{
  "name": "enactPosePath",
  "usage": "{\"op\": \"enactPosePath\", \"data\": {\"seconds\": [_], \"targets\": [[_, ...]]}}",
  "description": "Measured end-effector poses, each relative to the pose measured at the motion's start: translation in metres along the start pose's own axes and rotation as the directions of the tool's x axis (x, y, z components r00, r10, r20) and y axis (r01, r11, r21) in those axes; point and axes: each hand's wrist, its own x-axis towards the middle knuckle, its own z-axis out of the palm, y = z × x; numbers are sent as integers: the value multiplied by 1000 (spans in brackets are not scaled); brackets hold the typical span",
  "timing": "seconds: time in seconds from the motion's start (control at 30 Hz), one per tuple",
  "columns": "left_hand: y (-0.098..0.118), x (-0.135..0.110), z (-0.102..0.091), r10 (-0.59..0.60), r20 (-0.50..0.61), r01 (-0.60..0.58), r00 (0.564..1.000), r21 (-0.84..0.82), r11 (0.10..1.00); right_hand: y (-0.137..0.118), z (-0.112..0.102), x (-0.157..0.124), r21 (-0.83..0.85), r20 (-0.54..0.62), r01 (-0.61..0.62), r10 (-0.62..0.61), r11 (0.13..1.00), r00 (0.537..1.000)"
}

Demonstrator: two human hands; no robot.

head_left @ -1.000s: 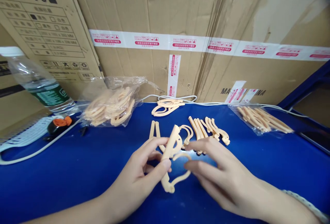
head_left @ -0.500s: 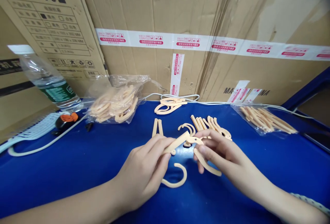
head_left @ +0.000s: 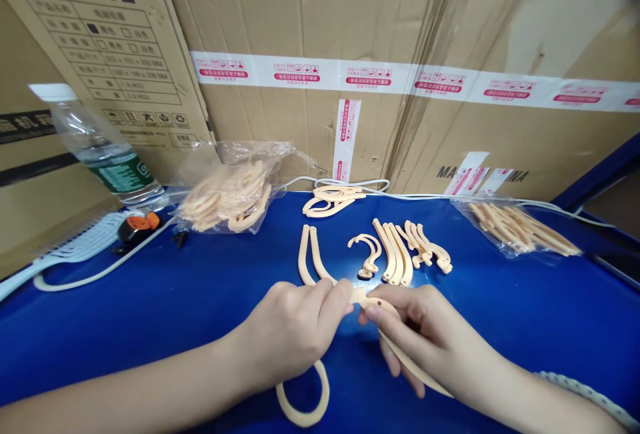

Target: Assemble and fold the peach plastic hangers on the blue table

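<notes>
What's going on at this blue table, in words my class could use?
A person is handling pale parts over the blue table. The left hand grips a pale part, mostly covered, while the right hand holds a curved part close against its end; whether they are joined is unclear. A curved loop shows below the left hand. Loose hooks and curved strips lie beyond the hands.

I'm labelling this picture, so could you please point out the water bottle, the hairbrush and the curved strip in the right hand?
Water bottle (head_left: 119,173): head view, on its green label.
Hairbrush (head_left: 84,239): head view, on its pale head.
Curved strip (head_left: 411,365): head view, on its length toward the lower end.
</notes>
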Motion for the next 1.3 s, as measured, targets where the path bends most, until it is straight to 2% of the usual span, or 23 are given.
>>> {"op": "enactPosePath", "data": {"seconds": [0.1, 0.2, 0.33, 0.4, 0.47, 0.53, 0.63, 0.7, 0.77, 0.8, 0.87, 0.9, 1.0, 1.07, 1.17, 1.23, 1.3], "targets": [[1, 2, -3, 26, -16, -26, 1000, 48, 999, -4, -1, -3, -194, -61, 164, -178, 967, 982], [2, 5, -9, 39, 4, -39, 999, 91, 995, -6, -1, -5, -348, -98, 318, -371, 882, 924], [3, 9, -16, 46, -15, -44, 999, 110, 993, -6, -2, -8, -512, -98, 414, -531, 752, 842], [2, 10, -16, 10, -14, -9, 1000, 47, 999, -3, -1, -9, -632, -51, 456, -621, 627, 782], [-1, 9, -15, -89, 40, 92, 995, -83, 992, -1, 0, -9, -743, 41, 504, -722, 440, 691], [-4, 8, -11, -175, 98, 191, 980, -193, 962, -1, -2, -9, -785, 73, 515, -774, 344, 628], [-9, 6, -9, -237, 111, 258, 965, -247, 934, -8, -17, -9, -784, -19, 474, -779, 401, 627], [-12, 7, -10, -326, 160, 359, 932, -267, 894, -15, -38, -8, -811, -47, 441, -794, 384, 605], [-15, 9, -13, -440, 244, 501, 864, -342, 795, -18, -66, -6, -859, -60, 385, -813, 338, 579], [-16, 11, -15, -494, 291, 573, 820, -405, 713, -18, -81, -4, -869, -71, 358, -802, 341, 593], [-20, 14, -18, -571, 385, 678, 725, -547, 491, -11, -107, 0, -864, -34, 350, -735, 362, 677], [-21, 15, -18, -598, 433, 709, 674, -604, 363, -6, -118, 4, -859, -20, 356, -721, 367, 693], [-27, 16, -16, -633, 545, 714, 549, -700, 17, 11, -138, 13, -870, 64, 379, -689, 316, 722], [-29, 15, -13, -653, 578, 663, 490, -733, -152, 21, -142, 18, -869, 109, 389, -649, 305, 753], [-29, 13, -9, -710, 575, 569, 407, -767, -296, 28, -145, 22, -861, 139, 388, -582, 329, 801], [-28, 12, -8, -737, 571, 524, 361, -778, -347, 30, -146, 23, -863, 142, 371, -541, 342, 829], [-26, 12, -8, -756, 565, 491, 332, -788, -373, 29, -145, 22, -875, 130, 349, -532, 335, 837]]}}
